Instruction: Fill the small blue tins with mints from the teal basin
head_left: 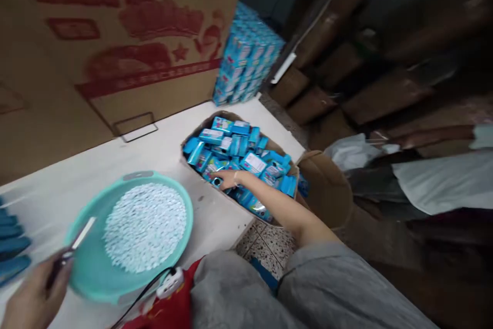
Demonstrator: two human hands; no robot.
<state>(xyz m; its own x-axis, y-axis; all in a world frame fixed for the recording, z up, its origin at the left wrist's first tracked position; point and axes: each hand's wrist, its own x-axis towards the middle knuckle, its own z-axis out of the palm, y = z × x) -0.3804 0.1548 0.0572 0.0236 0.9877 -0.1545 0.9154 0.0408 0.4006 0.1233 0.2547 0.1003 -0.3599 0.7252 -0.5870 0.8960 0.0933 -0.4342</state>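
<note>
Evidently the blue packets (254,163) lie in a loose heap filling an open carton (275,147) at the table's edge, tipped at many angles. Several bear white label patches and multicoloured printing, but the lettering is too small and blurred to read. The right hand (229,179) reaches down among them near the carton's near side, fingers touching the packets; whether they close on one cannot be told. A pale band circles that wrist.

At lower left, the left hand (36,290) is closed around the dark handle of a slim tool (81,235), its pale, flat end pointing up over the rim of a teal basin (188,200). Small whitish pieces (146,226) are heaped inside the basin, which sits on the white table (208,216). Near its lower rim, a white power strip (170,283) with a black cable lies on red material (169,313).

Behind, a large cardboard box (46,129) carries red printing: a star, a figure and a band with a line of characters, none legible. Beside it stands a stack of blue packs (246,57), likewise unreadable. Farther right are another open carton (327,190) and a person in pale clothing (447,180).
</note>
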